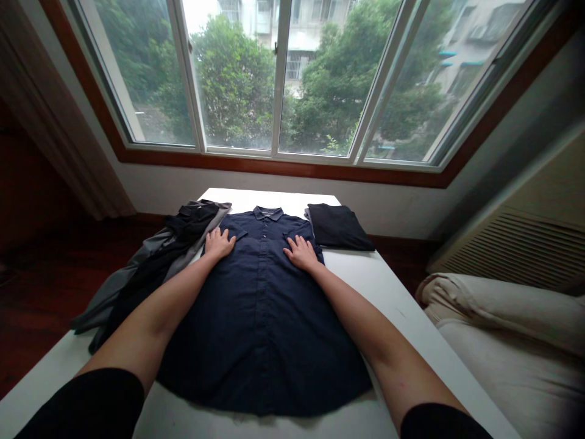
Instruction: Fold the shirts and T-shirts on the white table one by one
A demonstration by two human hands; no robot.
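A dark navy button-up shirt (262, 317) lies spread front side up, its collar at the far end and its hem toward me. Its short sleeves are folded inward over the chest. My left hand (219, 244) rests flat on the left side of the shirt by the folded sleeve, fingers spread. On the right side, my right hand (300, 251) lies flat near the other sleeve, fingers also apart. Neither hand grips any cloth.
The white table (393, 305) carries a loose heap of dark and grey clothes (155, 262) on the left, partly over the edge. A folded black garment (338, 227) lies at the back right. Beyond are a window (274, 79) and a beige sofa (507, 329) to the right.
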